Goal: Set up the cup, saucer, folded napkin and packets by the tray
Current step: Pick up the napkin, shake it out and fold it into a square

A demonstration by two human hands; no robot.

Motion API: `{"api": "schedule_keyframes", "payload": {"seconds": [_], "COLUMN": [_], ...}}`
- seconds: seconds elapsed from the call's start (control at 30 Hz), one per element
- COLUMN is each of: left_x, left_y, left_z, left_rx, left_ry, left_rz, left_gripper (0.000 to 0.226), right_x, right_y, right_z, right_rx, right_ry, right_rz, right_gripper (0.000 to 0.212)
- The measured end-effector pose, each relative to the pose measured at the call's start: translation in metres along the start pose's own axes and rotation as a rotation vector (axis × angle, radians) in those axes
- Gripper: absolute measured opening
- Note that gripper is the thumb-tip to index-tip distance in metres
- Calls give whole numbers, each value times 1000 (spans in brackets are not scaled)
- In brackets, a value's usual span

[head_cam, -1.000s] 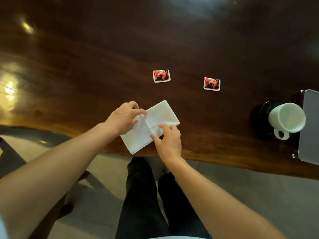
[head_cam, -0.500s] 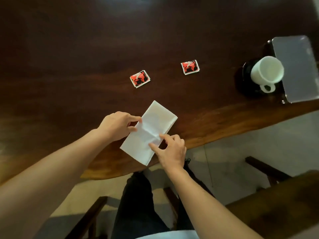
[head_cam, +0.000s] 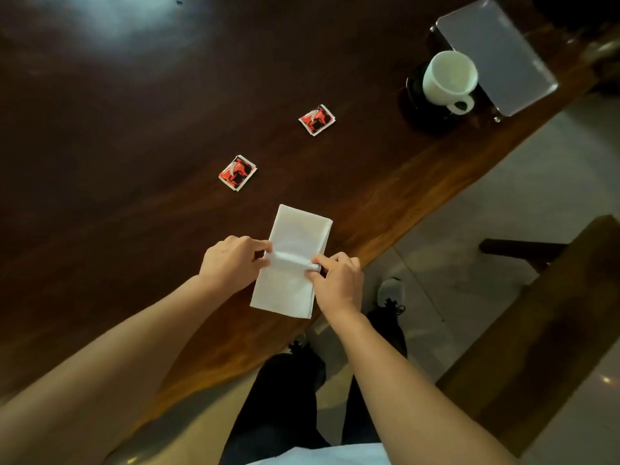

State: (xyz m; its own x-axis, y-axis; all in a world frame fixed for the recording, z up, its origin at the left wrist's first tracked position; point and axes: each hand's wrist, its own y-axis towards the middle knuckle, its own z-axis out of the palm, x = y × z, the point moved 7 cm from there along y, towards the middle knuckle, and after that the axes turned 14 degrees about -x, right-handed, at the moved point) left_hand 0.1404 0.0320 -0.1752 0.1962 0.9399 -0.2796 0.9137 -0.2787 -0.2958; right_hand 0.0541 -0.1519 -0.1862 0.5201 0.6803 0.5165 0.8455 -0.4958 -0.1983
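A white napkin [head_cam: 295,236] lies near the front edge of the dark wooden table [head_cam: 134,129]. My left hand [head_cam: 231,263] pinches its left edge and my right hand [head_cam: 339,283] pinches its right edge, raising a crease across its middle. Beyond it lie two red and black packets, one [head_cam: 237,172] close by and another [head_cam: 317,119] farther right. At the far right a white cup [head_cam: 449,78] stands on a dark saucer [head_cam: 414,95], touching a grey tray [head_cam: 496,52].
The table's front edge runs diagonally from lower left to upper right. A wooden chair or bench [head_cam: 543,330] stands on the tiled floor at the right. My legs and shoes [head_cam: 389,317] are below the table edge.
The view has swung and tilted, so the cup and tray now sit at upper right. Both hands have closed on the napkin's middle edges, and a raised crease has formed between them.
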Motion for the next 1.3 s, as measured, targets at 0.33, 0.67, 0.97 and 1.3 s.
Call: {"api": "schedule_keyframes", "payload": {"seconds": [0.33, 0.67, 0.97, 1.3], "left_x": [-42, -104, -187, -313], "left_y": [-6, -16, -13, 36], "left_z": [-33, -130, -162, -122], "left_rx": [22, -98, -182, 177], "left_ry": [-33, -503, -1245, -1280], "left_rz": [185, 5, -532, -663], "left_gripper": [19, 11, 23, 38], "right_x": [19, 54, 45, -22], "right_y": [12, 33, 65, 149], "right_z": [-46, -171, -222, -285], "right_rx": [56, 140, 418, 547], "right_ry": [4, 338, 912, 932], "right_rz": [-48, -98, 297, 275], "right_gripper": [14, 10, 37, 40]}}
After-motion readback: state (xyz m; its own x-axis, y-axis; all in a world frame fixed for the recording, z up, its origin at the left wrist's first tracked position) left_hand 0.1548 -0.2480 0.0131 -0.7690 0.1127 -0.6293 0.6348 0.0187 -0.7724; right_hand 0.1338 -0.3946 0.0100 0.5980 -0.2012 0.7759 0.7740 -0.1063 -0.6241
